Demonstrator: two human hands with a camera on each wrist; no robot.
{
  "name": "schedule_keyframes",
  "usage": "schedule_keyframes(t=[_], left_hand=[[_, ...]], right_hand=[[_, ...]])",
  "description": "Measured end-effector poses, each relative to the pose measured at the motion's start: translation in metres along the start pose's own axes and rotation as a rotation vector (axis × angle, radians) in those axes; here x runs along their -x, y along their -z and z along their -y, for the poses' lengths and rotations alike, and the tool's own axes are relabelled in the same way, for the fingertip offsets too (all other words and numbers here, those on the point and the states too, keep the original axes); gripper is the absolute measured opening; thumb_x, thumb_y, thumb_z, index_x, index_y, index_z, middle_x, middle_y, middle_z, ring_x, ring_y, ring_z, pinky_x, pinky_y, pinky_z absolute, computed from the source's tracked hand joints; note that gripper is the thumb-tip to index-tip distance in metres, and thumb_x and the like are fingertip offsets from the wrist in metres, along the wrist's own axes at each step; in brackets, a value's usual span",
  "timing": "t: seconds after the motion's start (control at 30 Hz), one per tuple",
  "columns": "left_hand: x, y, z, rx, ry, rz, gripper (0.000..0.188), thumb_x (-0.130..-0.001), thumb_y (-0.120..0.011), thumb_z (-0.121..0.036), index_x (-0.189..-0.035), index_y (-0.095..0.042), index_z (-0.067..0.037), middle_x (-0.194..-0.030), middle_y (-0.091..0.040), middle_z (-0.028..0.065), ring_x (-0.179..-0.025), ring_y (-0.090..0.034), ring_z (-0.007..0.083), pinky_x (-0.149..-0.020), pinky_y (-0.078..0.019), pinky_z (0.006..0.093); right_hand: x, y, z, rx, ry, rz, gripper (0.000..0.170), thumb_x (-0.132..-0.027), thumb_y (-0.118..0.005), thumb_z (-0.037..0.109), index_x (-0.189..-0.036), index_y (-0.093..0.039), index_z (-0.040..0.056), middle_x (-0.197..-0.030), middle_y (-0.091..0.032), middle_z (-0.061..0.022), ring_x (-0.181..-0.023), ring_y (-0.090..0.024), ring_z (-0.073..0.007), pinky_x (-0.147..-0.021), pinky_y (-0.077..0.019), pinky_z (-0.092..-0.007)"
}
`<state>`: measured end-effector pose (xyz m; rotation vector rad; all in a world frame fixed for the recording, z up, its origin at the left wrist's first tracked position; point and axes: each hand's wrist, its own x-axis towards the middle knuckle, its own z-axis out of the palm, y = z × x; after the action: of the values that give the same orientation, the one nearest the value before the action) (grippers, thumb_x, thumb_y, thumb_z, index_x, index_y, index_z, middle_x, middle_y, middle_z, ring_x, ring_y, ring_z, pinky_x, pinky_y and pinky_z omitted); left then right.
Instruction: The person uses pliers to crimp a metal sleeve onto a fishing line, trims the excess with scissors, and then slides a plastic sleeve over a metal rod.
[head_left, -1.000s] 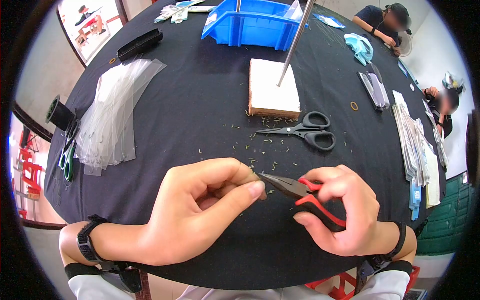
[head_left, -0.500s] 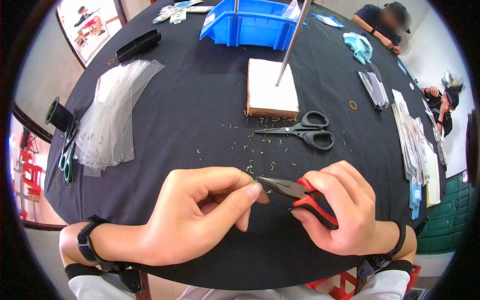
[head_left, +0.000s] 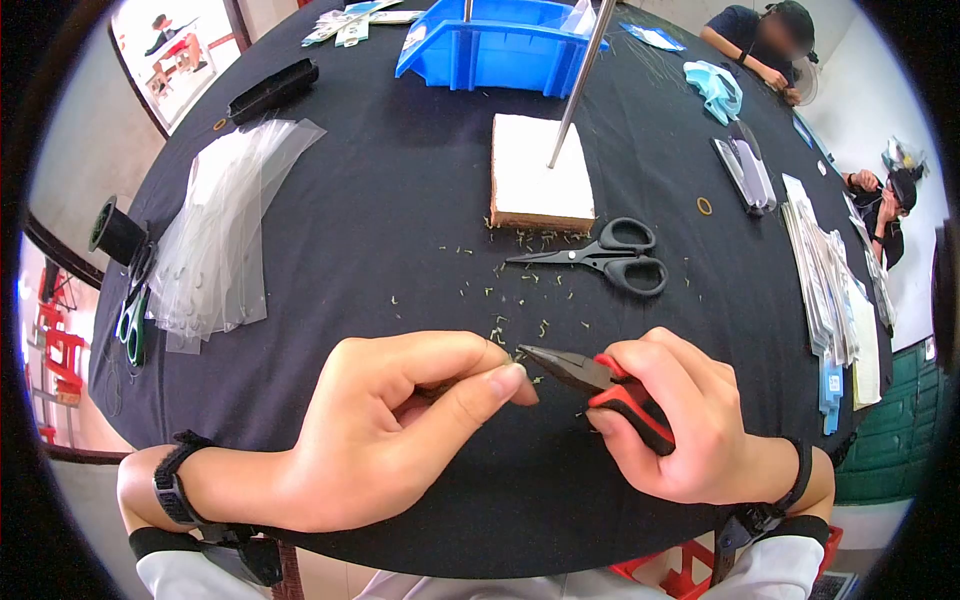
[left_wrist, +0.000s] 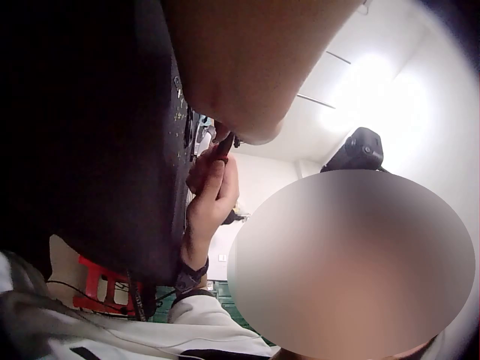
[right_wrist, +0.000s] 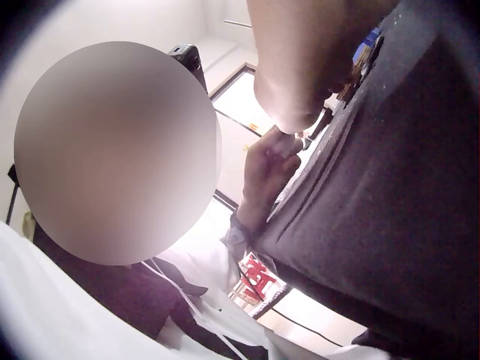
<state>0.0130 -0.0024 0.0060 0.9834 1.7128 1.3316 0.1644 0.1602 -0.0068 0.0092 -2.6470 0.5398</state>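
Note:
In the head view the left hand (head_left: 400, 430) pinches something tiny and thin between thumb and forefinger; its shape is too small to tell. The right hand (head_left: 685, 420) grips red-and-black pliers (head_left: 570, 368), whose tips lie just right of the left fingertips. Whether the tips touch the small thing I cannot tell. Black scissors (head_left: 610, 258) lie beyond the hands, among small greenish scraps (head_left: 544, 328). In the left wrist view the right hand (left_wrist: 214, 191) shows with the pliers' red handle (left_wrist: 223, 148). In the right wrist view the left hand (right_wrist: 268, 169) is partly hidden.
A white-topped block (head_left: 540, 170) with a metal rod stands beyond the scissors, a blue bin (head_left: 490, 55) behind it. Clear plastic sleeves (head_left: 225, 230) and a black spool (head_left: 117, 230) are at left; a stapler (head_left: 745, 172) and packets (head_left: 820, 270) at right. Two people sit at far right.
The left fingers under the thumb have curled in since half a second ago. The pliers have tilted and their tips have shifted slightly away from the left fingertips. The view has shifted slightly.

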Motion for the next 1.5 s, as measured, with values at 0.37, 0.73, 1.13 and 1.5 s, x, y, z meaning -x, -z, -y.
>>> schedule_keyframes(t=[0.37, 0.73, 1.13, 1.5], left_hand=[[-0.001, 0.001, 0.005, -0.149, -0.024, 0.003, 0.021, -0.090, -0.053, -0.013, -0.084, -0.066, 0.003, -0.072, -0.061, 0.0032, -0.064, -0.049, 0.0043, -0.056, -0.0372, 0.0207], [-0.001, 0.001, 0.008, -0.200, -0.028, 0.014, 0.020, -0.090, -0.053, -0.012, -0.083, -0.065, 0.003, -0.070, -0.060, 0.0044, -0.066, -0.051, 0.0065, -0.060, -0.0398, 0.0219], [-0.002, 0.000, 0.011, -0.180, -0.018, 0.014, 0.022, -0.090, -0.054, -0.012, -0.078, -0.064, 0.003, -0.064, -0.055, 0.0018, -0.061, -0.044, 0.0048, -0.055, -0.0350, 0.0221], [0.000, 0.002, -0.001, -0.067, 0.055, -0.017, 0.019, -0.090, -0.055, -0.013, -0.081, -0.063, 0.002, -0.067, -0.055, -0.0023, -0.061, -0.042, 0.0010, -0.053, -0.0315, 0.0181]], right_hand=[[-0.002, -0.003, -0.003, 0.020, -0.011, 0.026, 0.027, -0.072, -0.071, 0.013, -0.091, -0.055, 0.0013, -0.073, -0.051, -0.0083, -0.058, -0.056, -0.0233, -0.050, -0.0459, -0.0314], [0.000, -0.006, -0.005, 0.074, 0.020, 0.037, 0.026, -0.073, -0.069, 0.015, -0.091, -0.056, 0.0016, -0.073, -0.050, -0.0077, -0.062, -0.056, -0.0228, -0.051, -0.0459, -0.0310], [0.002, -0.009, -0.003, 0.177, 0.028, 0.061, 0.025, -0.072, -0.070, 0.018, -0.087, -0.057, 0.0028, -0.072, -0.048, -0.0058, -0.061, -0.053, -0.0195, -0.050, -0.0438, -0.0296], [0.002, -0.001, -0.003, -0.020, -0.035, -0.012, 0.026, -0.073, -0.070, 0.014, -0.091, -0.056, 0.0010, -0.073, -0.053, -0.0095, -0.060, -0.056, -0.0242, -0.052, -0.0465, -0.0312]])
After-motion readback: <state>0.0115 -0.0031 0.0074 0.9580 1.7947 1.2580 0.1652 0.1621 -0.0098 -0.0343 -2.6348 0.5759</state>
